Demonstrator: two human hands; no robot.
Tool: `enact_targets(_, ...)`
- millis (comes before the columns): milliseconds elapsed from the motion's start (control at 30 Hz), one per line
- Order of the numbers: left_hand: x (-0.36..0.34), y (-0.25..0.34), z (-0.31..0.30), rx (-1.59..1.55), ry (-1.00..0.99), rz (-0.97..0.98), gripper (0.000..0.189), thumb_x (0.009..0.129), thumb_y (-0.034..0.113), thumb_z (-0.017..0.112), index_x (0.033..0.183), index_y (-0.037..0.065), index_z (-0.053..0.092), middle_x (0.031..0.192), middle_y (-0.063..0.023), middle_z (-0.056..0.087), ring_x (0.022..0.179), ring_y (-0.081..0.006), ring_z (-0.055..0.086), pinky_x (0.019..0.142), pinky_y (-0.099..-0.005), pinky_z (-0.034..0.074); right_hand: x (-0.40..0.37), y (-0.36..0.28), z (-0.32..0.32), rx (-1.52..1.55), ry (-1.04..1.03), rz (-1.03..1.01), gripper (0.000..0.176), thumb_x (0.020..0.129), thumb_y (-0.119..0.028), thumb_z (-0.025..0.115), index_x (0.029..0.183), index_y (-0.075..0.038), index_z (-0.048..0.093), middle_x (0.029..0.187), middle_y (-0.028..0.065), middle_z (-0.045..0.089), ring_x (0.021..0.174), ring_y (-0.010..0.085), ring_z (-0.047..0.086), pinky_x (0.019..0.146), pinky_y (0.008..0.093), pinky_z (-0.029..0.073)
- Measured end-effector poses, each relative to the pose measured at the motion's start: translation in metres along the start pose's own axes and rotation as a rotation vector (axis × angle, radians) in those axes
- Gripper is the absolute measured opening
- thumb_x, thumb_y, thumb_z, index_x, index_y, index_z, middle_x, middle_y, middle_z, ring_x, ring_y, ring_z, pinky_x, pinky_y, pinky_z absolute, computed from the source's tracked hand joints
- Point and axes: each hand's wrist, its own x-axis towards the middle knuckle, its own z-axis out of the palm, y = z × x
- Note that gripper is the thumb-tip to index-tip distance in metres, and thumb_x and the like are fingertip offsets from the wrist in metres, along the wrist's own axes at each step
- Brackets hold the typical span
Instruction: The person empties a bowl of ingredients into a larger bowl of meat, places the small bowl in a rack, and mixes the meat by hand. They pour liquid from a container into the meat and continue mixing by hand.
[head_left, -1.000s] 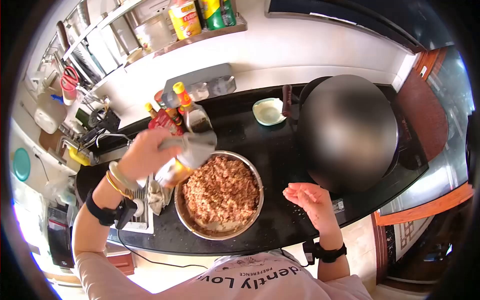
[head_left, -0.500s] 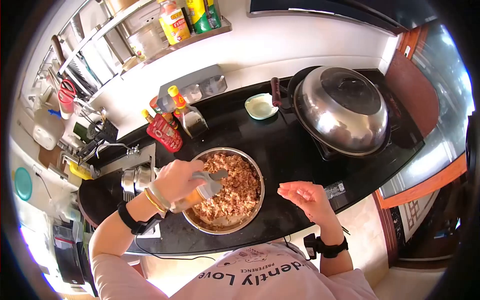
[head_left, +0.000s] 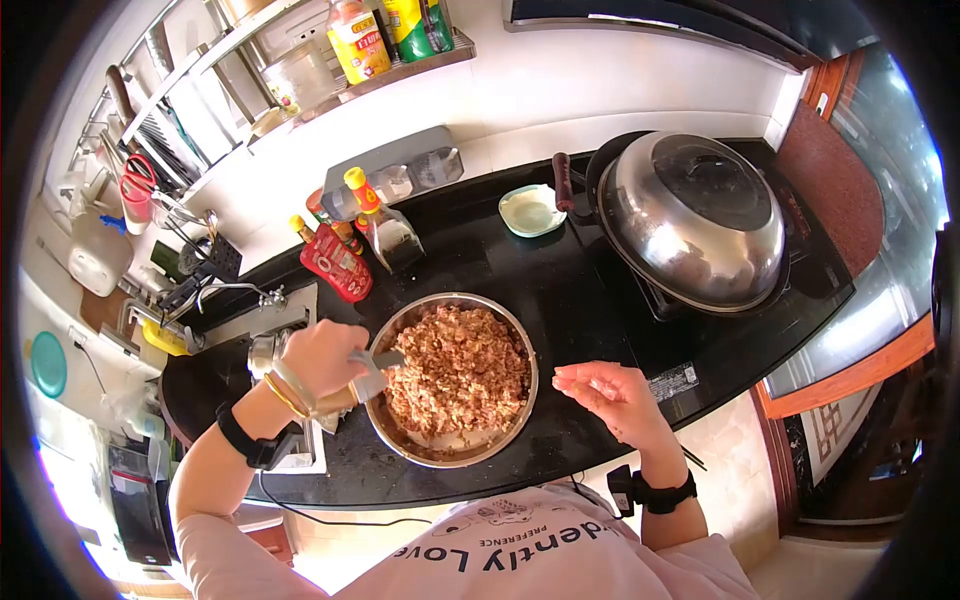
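Observation:
My left hand (head_left: 322,362) is closed around an oil dispenser with a grey spout (head_left: 372,380) and a body that looks amber, partly hidden by my hand and wrist. Its spout reaches over the left rim of a round metal bowl (head_left: 532,395). Inside the bowl lies a heap of brownish minced meat (head_left: 462,370). To the right of the bowl, my right hand (head_left: 612,402) hovers with slightly bent fingers stretched out, bits of residue on them, holding nothing.
A lidded wok (head_left: 690,225) stands on the stove at right, its handle pointing left. Near it is a small pale dish (head_left: 533,211). Behind the bowl stand a red sauce pouch (head_left: 336,262) and a yellow-capped bottle (head_left: 390,235). The sink (head_left: 300,310) is at left.
My left hand has drawn the oil dispenser leftward, from over the meat to the bowl's left rim. My right hand stays almost in place. The view has shifted slightly.

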Motion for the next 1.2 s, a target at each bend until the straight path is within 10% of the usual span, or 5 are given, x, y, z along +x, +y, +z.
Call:
enact_targets(500, 0.033, 0.068, 0.013, -0.235, -0.058, 0.236, 0.020, 0.075, 0.024, 0.069, 0.090, 0.011, 0.067, 0.079, -0.0142, 0.067, 0.079, -0.0348, 0.066, 0.068, -0.0436, 0.053, -0.011, -0.005, -0.001, -0.041, -0.040, 0.030, 0.024, 0.091, -0.008, 0.063, 0.113, 0.001, 0.063, 0.106, 0.0105, 0.068, 0.099, 0.0145, 0.064, 0.087, 0.0268, 0.051)
enact_targets(1200, 0.021, -0.029, 0.025, -0.064, 0.148, -0.177, 0.027, 0.072, 0.027, 0.074, 0.089, 0.008, 0.064, 0.081, -0.0155, 0.067, 0.083, -0.0362, 0.065, 0.071, -0.0443, 0.051, 0.007, -0.004, 0.016, -0.040, -0.178, 0.022, 0.025, 0.090, -0.003, 0.062, 0.114, 0.003, 0.062, 0.107, 0.0107, 0.067, 0.101, 0.0149, 0.063, 0.088, 0.0263, 0.050)
